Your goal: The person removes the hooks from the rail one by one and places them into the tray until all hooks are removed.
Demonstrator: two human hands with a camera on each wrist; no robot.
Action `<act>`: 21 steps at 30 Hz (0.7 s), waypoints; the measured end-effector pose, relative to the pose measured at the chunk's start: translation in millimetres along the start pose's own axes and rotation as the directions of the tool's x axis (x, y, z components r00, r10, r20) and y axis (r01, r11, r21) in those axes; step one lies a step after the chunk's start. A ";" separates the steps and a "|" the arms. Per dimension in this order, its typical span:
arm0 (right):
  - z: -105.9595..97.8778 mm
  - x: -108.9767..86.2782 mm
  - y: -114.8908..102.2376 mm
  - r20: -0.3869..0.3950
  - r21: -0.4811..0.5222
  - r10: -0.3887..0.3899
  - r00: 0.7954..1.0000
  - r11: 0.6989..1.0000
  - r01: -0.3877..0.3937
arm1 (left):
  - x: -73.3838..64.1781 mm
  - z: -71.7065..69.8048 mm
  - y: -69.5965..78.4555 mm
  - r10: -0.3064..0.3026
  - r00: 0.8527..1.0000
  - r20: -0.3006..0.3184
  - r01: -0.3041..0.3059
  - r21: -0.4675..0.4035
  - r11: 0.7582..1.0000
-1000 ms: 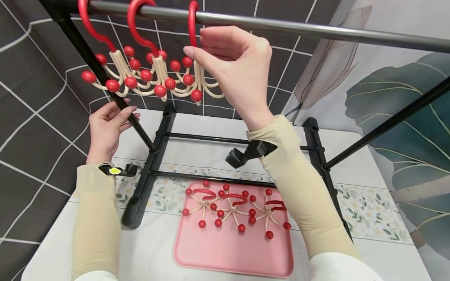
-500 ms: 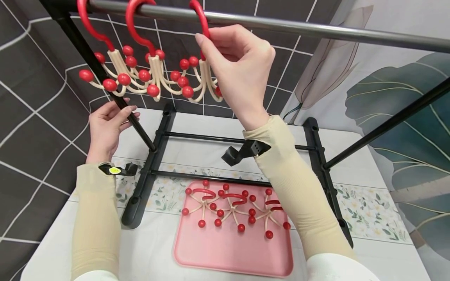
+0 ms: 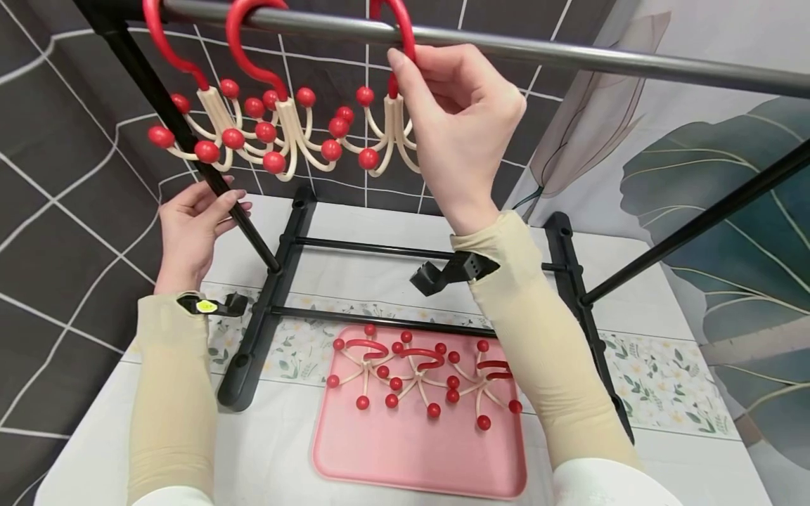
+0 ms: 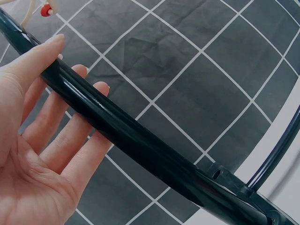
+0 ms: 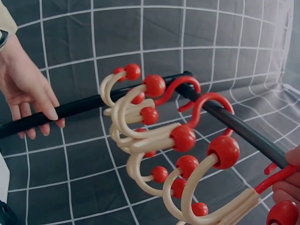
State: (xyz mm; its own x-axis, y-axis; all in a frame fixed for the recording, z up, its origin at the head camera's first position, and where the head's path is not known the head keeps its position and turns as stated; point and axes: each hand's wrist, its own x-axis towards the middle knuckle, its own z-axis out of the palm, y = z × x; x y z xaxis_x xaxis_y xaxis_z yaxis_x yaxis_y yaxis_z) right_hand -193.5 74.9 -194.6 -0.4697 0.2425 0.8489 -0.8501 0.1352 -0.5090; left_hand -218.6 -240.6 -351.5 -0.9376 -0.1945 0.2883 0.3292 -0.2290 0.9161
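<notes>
Pinching red hook (image 3: 407, 31), looped over rail (image 3: 569, 57) at twelve o'clock, with fingers of right hand (image 3: 467, 123); holding post (image 3: 255, 239) between thumb and fingers of left hand (image 3: 191, 235) at nine o'clock. Best slid gently, square to rail, without snagging neighbouring hanger (image 3: 289, 123).

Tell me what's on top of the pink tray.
Three red-and-cream hangers lie in a row toward the far edge of the pink tray. The right sleeve hides the tray's far right corner and, it seems, part of the rightmost hanger.
</notes>
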 end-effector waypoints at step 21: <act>-34.5 7.1 -23.9 -0.041 0.018 -0.049 0.998 0.999 0.050 | -0.2 0.9 0.1 0.002 1.000 0.007 -0.002 -0.002 1.000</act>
State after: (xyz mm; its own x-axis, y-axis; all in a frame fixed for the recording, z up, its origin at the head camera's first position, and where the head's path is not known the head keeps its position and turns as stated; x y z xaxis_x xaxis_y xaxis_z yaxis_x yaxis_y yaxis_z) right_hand -168.3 106.5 -181.3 -0.4171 0.2742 0.8665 -0.8767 0.1303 -0.4632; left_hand -218.5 -239.7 -351.2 -0.9378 -0.1882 0.2918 0.3309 -0.2304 0.9151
